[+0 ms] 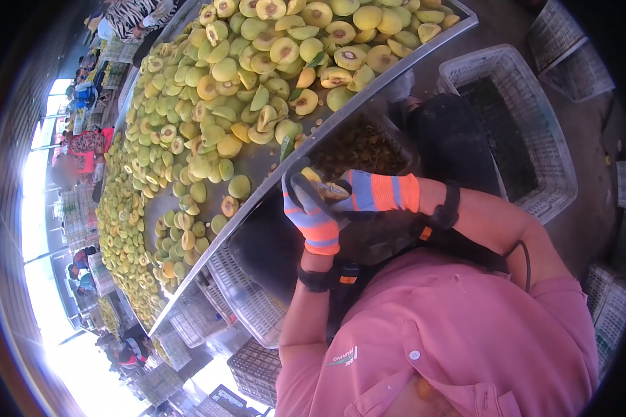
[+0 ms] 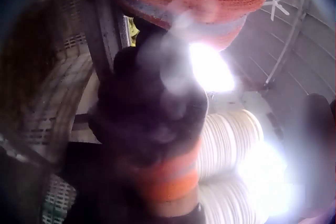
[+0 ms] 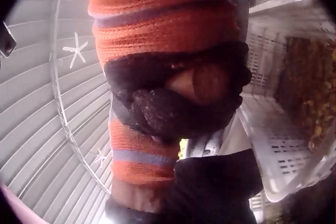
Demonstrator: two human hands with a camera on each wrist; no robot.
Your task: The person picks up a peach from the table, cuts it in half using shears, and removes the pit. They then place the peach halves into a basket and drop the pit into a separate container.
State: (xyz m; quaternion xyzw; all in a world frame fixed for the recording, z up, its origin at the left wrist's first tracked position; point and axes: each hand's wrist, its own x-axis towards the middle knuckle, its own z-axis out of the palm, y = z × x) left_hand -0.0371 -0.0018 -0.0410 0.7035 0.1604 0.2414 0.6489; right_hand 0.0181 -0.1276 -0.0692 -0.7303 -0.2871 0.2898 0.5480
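Observation:
In the head view, my left hand (image 1: 310, 212), in a striped orange and grey-blue glove with dark palm and fingers, holds a yellow stone-fruit half (image 1: 311, 175) by the metal table edge. My right hand (image 1: 377, 191), gloved alike, meets it from the right, its fingers curled in at the fruit. A brownish rounded surface (image 3: 207, 85) shows between dark glove fingers (image 3: 173, 111) in the right wrist view. I cannot tell whether the right hand also holds a small tool. Glare and shadow hide the grip in the left wrist view, where the left glove (image 2: 157, 113) looks dark.
A rimmed metal table (image 1: 261, 167) bears a heap of halved yellow-green stone fruits (image 1: 222, 104). Beneath its edge is a container of brown bits (image 1: 362, 146). White plastic crates stand right (image 1: 560, 149) and below the table (image 1: 247, 295). Other people (image 1: 83, 142) work at the far left.

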